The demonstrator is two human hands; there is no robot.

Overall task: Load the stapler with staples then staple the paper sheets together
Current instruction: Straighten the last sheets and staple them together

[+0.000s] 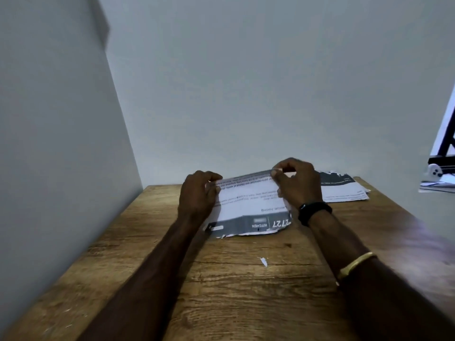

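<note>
Both hands closed on the paper sheets (248,205), far edge lifted off the wooden table (246,279), near edge resting on it; left hand (197,195) pinching the far left corner, right hand (298,183) pinching the far right corner between thumb and fingertips; grip at opposite corners probably meant to square the sheets into one aligned stack before stapling. Printed side up, text upside down to the wearer; legible on the grey band along the ragged near edge: "KITCHEN" and "727"; smaller lines too blurred to read. More printed sheets (344,188) lying flat just beyond the right hand, near the wall. Small white paper scrap (264,261) loose on the table. No stapler or staples in view; loading state impossible to judge.
</note>
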